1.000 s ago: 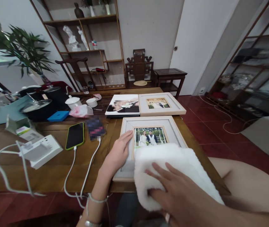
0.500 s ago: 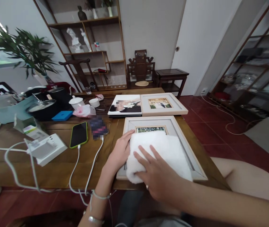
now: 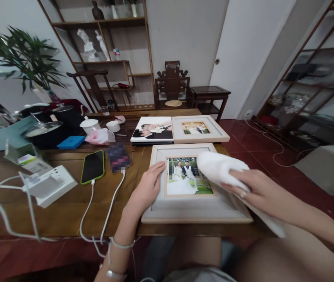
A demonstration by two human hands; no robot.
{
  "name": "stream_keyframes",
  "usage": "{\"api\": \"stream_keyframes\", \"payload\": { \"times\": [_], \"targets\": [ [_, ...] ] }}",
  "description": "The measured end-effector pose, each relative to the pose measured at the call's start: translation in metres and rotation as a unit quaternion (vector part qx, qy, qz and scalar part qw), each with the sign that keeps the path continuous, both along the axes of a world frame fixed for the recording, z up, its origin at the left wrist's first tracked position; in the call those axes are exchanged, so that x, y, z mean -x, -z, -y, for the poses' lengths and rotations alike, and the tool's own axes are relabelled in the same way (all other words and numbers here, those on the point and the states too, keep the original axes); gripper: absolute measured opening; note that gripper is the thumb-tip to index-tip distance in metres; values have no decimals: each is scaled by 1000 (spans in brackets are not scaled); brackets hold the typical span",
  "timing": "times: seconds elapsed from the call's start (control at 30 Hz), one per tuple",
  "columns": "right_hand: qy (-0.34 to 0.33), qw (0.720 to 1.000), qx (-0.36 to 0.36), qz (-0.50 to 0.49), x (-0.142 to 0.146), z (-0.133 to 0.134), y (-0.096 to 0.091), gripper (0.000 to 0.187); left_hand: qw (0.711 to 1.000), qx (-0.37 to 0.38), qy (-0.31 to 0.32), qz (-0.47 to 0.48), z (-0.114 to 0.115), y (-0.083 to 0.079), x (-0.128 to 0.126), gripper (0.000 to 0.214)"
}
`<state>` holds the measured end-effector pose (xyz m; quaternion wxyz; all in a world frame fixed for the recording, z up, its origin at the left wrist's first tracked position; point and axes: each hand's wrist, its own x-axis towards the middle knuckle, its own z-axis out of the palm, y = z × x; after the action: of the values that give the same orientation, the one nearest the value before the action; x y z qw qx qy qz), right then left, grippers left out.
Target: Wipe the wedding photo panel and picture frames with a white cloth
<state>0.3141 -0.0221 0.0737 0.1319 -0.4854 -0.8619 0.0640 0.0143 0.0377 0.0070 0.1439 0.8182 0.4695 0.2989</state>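
Note:
A pale picture frame [image 3: 196,211] lies flat near the front edge of the wooden table. Inside it, the photo [image 3: 184,182] of two people outdoors is largely uncovered. My left hand [image 3: 147,188] rests on the frame's left side, fingers stretched out flat and holding nothing. Bunched in my right hand [image 3: 256,190] is a white towel [image 3: 218,166], whose folded end lies over the photo's upper right corner and the frame's right side. The towel's loose part hangs down past the table's right edge. Part of the frame's right side is hidden behind towel and hand.
Beyond the frame lie a second framed photo [image 3: 202,138] and a stack of photo panels [image 3: 143,135]. To the left are a phone [image 3: 93,167] on a cable, a white box [image 3: 49,186], a blue box [image 3: 71,142], a white lidded cup [image 3: 90,126] and pots [image 3: 45,133].
My right hand has moved right, closing on the towel and drawing it off most of the photo. My left hand stays on the frame's left side. The view has shifted slightly.

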Motion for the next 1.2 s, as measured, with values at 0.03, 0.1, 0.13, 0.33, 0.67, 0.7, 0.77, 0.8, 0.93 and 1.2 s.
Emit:
{"api": "stream_keyframes", "payload": {
  "times": [0.03,0.1,0.13,0.33,0.67,0.7,0.77,0.8,0.93,1.2],
  "targets": [
    [13,1000,-9,-7,4,-11,-3,16,1000,-1,0,-2,0,0,0,40],
    [21,999,-50,-2,19,-34,-4,12,1000,-1,-1,-4,0,-1,-1,40],
    [12,997,-78,6,30,-45,-2,19,1000,-1,-2,-6,1,-1,-1,40],
    [-167,960,-186,127,113,-103,14,49,1000,-9,-3,0,2,-8,-4,38],
    [-127,966,-124,189,77,-108,11,50,1000,-1,-9,-9,0,-3,-3,40],
    [-113,967,-119,193,63,-106,9,51,1000,-1,-9,-7,0,-3,-3,40],
    [-82,970,-106,205,37,-105,7,51,1000,-4,-7,-4,1,-2,-3,40],
    [-66,970,-99,211,27,-104,6,51,1000,-6,-7,-3,1,-2,-3,39],
    [-65,971,-86,212,13,-81,10,47,1000,-14,-16,1,1,-2,-3,39],
    [-163,964,-180,110,39,28,35,42,1000,-16,-19,-5,1,-2,-3,39]
  ]
}}
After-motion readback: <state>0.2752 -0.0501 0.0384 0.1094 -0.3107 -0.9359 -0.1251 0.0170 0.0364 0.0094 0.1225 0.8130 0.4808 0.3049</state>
